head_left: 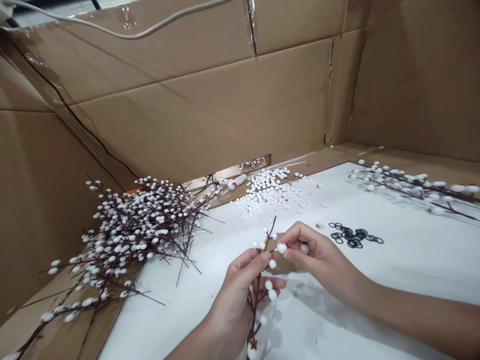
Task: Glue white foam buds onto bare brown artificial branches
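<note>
From here I see a dark brown branch [255,312] dotted with round white balls [272,295], and a heap of branches [127,240] in the same brown and white, speckled like snow, off to the left. Loose white balls [268,192] lie scattered near black rings [354,236] on the white desk [405,270], against plain tan cardboard [187,120].
</note>
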`<state>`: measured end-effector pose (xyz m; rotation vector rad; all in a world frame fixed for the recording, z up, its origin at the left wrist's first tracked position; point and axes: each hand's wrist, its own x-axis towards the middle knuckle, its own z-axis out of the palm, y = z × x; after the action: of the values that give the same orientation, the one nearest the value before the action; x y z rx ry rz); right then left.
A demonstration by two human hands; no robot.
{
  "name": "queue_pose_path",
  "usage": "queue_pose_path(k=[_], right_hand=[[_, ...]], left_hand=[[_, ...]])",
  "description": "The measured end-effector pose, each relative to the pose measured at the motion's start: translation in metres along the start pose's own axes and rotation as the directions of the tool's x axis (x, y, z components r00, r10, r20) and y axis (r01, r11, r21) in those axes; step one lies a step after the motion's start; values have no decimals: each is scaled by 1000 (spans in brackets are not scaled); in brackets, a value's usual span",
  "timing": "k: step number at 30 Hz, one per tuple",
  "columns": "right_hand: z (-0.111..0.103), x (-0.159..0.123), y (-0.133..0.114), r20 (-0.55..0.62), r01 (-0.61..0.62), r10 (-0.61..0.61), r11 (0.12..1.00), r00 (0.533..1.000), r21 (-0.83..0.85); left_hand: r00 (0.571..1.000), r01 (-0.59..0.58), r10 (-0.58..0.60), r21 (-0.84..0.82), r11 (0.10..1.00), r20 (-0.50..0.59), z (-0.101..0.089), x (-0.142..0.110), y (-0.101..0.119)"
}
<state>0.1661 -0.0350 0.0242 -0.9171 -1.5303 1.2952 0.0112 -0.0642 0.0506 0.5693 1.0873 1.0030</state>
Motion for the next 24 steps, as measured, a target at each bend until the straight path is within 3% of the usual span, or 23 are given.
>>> queue_pose_path(k=[14,24], right_hand=[[2,-1,1,-9,-14,15,997,1000,73],[1,-2,3,-8,44,-43,999,999,20]], left_hand=[[1000,3,-2,30,1000,-20,7,-9,5],[999,-40,42,79,996,-18,7,-9,2]])
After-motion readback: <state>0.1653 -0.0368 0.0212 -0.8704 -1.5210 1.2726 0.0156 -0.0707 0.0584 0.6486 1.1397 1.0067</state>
